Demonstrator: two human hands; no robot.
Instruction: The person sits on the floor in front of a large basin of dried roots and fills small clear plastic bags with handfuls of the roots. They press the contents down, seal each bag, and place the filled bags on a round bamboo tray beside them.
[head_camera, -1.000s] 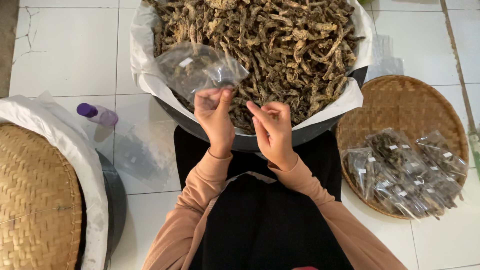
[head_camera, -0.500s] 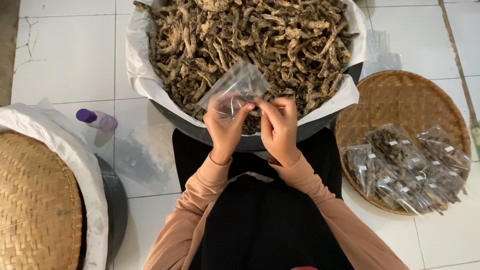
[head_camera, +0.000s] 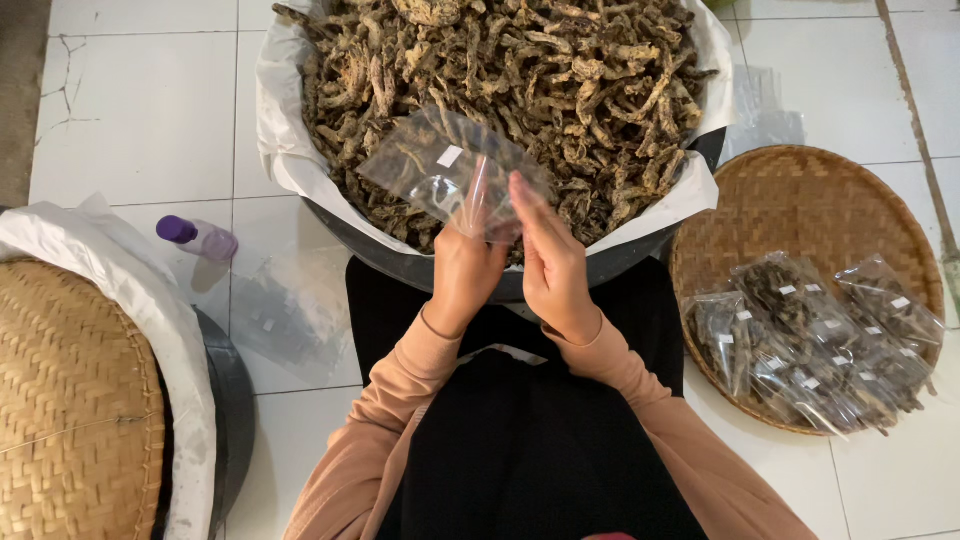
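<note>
Left hand (head_camera: 465, 272): grips the clear bag (head_camera: 447, 172) from below.
Right hand (head_camera: 548, 262): fingers pinch the bag's edge.
Bag: held over the basin (head_camera: 400, 262) of dried roots (head_camera: 520, 80).
Advice: hold the mouth wide, above the heap.
Tray (head_camera: 800, 185): filled bags (head_camera: 815, 335), right.

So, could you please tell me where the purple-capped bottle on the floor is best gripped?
Likely around the clear body of the small bottle, coming down from above: it lies on its side on the floor tiles, cap pointing left, with open space around it.
</note>
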